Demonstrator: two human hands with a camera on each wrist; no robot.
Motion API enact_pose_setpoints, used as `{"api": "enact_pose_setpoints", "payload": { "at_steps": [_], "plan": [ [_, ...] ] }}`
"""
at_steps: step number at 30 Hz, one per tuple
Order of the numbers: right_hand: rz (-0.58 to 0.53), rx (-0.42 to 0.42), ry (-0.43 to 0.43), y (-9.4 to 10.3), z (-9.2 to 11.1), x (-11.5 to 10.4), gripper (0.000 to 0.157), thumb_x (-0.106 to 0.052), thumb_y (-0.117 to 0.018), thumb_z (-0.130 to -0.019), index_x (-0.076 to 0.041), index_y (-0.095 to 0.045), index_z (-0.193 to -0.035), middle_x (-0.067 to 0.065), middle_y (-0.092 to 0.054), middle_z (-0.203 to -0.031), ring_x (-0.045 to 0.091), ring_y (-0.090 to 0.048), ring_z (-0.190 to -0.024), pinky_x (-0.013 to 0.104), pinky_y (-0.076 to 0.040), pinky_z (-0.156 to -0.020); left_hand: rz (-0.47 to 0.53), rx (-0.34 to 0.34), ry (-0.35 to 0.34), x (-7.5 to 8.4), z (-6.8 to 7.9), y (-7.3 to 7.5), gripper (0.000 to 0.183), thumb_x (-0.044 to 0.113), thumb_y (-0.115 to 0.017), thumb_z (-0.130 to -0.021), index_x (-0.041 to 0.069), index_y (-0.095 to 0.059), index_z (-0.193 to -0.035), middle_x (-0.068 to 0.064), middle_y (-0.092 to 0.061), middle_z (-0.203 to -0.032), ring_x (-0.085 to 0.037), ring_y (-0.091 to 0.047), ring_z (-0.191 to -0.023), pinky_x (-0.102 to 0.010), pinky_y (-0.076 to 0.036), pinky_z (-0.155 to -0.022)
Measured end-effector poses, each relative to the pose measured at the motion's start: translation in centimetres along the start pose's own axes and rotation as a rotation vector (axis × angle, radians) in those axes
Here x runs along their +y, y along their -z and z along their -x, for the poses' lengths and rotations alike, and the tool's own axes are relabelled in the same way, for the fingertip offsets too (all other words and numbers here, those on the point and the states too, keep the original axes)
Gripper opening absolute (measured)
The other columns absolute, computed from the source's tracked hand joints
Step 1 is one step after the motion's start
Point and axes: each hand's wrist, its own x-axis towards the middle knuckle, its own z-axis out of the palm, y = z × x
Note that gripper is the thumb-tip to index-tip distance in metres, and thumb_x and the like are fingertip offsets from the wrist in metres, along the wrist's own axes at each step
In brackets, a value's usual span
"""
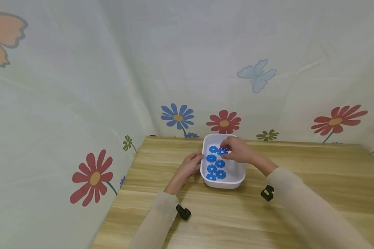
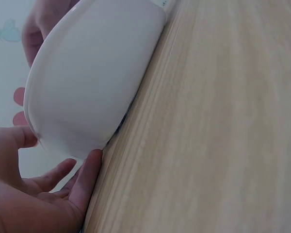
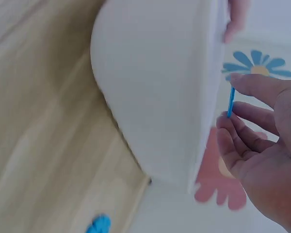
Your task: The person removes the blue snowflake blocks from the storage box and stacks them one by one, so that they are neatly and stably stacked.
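Observation:
A white plastic tub (image 1: 222, 185) stands on the table with several blue notched discs (image 1: 220, 163) inside, shaped like snowflake building pieces. My left hand (image 1: 191, 165) holds the tub's left side. In the left wrist view its thumb (image 2: 25, 137) touches the rim and its fingers (image 2: 89, 177) meet the wall low down by the table. Over the far right part of the tub, my right hand (image 1: 237, 149) pinches one blue disc (image 3: 231, 102) between thumb and fingertips. The right wrist view shows that disc edge-on, just above the rim.
The wooden table (image 1: 299, 162) extends to both sides of the tub. Behind it hangs a pale cloth (image 1: 199, 52) printed with flowers and butterflies. A small blue piece (image 3: 99, 224) shows at the right wrist view's lower edge, partly cut off.

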Motion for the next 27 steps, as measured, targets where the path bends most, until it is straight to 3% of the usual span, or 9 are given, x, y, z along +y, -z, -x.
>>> {"api": "enact_pose_setpoints", "payload": {
  "at_steps": [6, 13, 19, 27],
  "plan": [
    [0.01, 0.074, -0.002, 2.8, 2.3, 1.5, 0.035, -0.012, -0.084, -0.091, 0.006, -0.073, -0.119, 0.014, -0.07, -0.107, 0.033, -0.067, -0.1, 0.048, -0.063, -0.09, 0.001, -0.004, -0.004, 0.0, 0.0, 0.0, 0.054, 0.043, -0.057, -0.109, 0.007, -0.057, -0.149, -0.015, -0.062, -0.145, -0.029, -0.06, -0.133, -0.041, -0.059, -0.102],
    [0.046, 0.173, -0.019, 4.5, 4.7, 4.6, 0.034, -0.009, -0.084, -0.09, 0.009, -0.073, -0.117, 0.019, -0.071, -0.109, 0.036, -0.068, -0.099, 0.053, -0.062, -0.088, -0.002, 0.002, 0.003, 0.1, 0.2, 0.1, 0.055, 0.043, -0.056, -0.109, 0.007, -0.056, -0.15, -0.015, -0.061, -0.146, -0.029, -0.06, -0.134, -0.041, -0.059, -0.102],
    [0.013, 0.195, -0.038, 4.8, 6.8, 7.0, 0.037, -0.009, -0.084, -0.091, 0.013, -0.07, -0.117, 0.022, -0.071, -0.107, 0.036, -0.067, -0.096, 0.055, -0.061, -0.087, -0.016, 0.003, 0.006, 0.0, 0.2, 0.0, 0.055, 0.044, -0.055, -0.109, 0.008, -0.056, -0.15, -0.014, -0.061, -0.145, -0.028, -0.06, -0.133, -0.041, -0.058, -0.103],
    [0.037, 0.168, -0.099, 3.4, 8.5, 9.7, 0.036, -0.007, -0.082, -0.092, 0.014, -0.07, -0.118, 0.025, -0.072, -0.11, 0.038, -0.069, -0.098, 0.055, -0.062, -0.086, -0.011, -0.01, -0.007, 0.1, 0.2, 0.0, 0.056, 0.045, -0.055, -0.109, 0.008, -0.055, -0.152, -0.014, -0.061, -0.147, -0.028, -0.059, -0.135, -0.041, -0.058, -0.104]
  ]
}}
